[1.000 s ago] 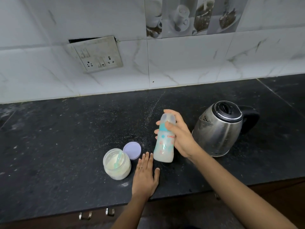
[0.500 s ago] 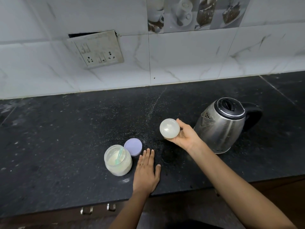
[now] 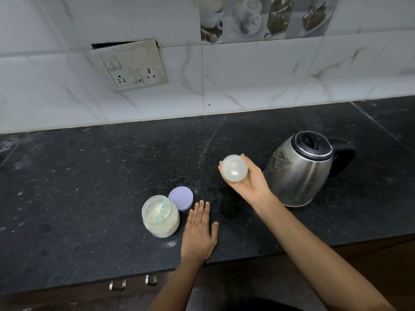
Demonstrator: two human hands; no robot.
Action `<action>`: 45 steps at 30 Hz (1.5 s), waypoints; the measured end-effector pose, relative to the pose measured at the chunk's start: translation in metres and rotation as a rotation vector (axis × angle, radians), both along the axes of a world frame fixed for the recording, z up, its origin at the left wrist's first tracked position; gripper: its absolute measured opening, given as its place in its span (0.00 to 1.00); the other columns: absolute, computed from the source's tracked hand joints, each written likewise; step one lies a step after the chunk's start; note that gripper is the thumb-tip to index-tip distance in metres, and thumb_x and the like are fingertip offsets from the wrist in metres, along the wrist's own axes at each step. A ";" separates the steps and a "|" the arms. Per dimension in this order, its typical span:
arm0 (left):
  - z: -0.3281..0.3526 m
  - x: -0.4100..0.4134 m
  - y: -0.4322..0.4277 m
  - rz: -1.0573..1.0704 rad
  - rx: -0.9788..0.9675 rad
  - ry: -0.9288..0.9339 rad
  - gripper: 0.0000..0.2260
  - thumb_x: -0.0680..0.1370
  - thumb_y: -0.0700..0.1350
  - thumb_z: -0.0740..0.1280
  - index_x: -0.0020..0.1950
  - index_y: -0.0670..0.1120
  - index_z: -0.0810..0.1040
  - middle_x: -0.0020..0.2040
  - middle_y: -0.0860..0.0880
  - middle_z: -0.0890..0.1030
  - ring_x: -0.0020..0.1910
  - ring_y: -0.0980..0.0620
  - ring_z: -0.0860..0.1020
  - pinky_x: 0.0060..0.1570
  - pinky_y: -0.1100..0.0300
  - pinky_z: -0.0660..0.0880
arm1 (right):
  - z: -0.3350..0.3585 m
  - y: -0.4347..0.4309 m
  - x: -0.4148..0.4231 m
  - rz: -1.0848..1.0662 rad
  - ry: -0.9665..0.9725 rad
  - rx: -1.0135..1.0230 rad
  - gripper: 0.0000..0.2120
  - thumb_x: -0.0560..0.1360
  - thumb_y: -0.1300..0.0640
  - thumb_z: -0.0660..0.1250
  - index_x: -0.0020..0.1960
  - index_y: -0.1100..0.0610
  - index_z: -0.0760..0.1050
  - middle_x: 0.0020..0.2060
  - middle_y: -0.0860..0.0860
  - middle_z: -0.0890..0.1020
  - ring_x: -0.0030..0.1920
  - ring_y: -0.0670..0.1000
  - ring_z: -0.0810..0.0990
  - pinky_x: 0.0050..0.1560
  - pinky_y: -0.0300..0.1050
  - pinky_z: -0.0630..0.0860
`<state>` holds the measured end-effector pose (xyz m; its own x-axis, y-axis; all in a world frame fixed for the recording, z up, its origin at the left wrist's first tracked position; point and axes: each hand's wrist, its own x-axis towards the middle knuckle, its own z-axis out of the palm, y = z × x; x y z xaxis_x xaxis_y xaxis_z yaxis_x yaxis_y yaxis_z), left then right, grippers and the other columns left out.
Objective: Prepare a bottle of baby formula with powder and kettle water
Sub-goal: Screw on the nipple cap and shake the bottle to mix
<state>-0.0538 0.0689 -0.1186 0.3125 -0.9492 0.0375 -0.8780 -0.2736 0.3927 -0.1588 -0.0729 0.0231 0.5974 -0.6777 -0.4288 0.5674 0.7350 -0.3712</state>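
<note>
My right hand grips the baby bottle, tipped so that one round pale end faces the camera; its body is hidden behind that end. The steel kettle with a black lid and handle stands just right of that hand. An open jar of formula powder with a pale green scoop inside sits front centre-left, and its lilac lid lies flat behind it. My left hand rests flat, palm down, on the black counter just right of the jar.
A loose switch and socket plate hangs on the white tiled wall behind the counter. The counter's front edge runs close below my left hand, with drawer handles under it. Spilled powder specks dust the counter's middle.
One second ago the bottle was held nearly upright, its printed side showing. It has since been tipped end-on toward the camera and held above the counter. My left hand has stayed flat.
</note>
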 end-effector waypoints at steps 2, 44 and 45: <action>0.000 0.000 0.000 0.003 0.001 0.002 0.31 0.77 0.59 0.42 0.79 0.47 0.51 0.79 0.50 0.51 0.75 0.60 0.40 0.72 0.64 0.34 | -0.005 0.006 -0.003 0.101 -0.055 -0.085 0.35 0.63 0.58 0.79 0.66 0.61 0.71 0.56 0.63 0.79 0.52 0.60 0.82 0.46 0.56 0.82; -0.002 0.000 0.000 0.005 -0.021 -0.007 0.30 0.78 0.58 0.44 0.78 0.46 0.53 0.78 0.49 0.53 0.75 0.59 0.44 0.73 0.62 0.37 | -0.017 -0.009 -0.015 0.193 -0.152 -0.338 0.54 0.57 0.60 0.83 0.77 0.52 0.58 0.55 0.63 0.81 0.52 0.61 0.83 0.48 0.58 0.81; -0.002 0.000 0.000 0.006 -0.020 -0.005 0.30 0.78 0.58 0.44 0.78 0.47 0.53 0.78 0.49 0.53 0.75 0.59 0.43 0.73 0.62 0.38 | -0.014 -0.007 -0.014 0.250 -0.189 -0.396 0.51 0.61 0.60 0.81 0.77 0.51 0.57 0.56 0.63 0.80 0.51 0.61 0.82 0.50 0.58 0.80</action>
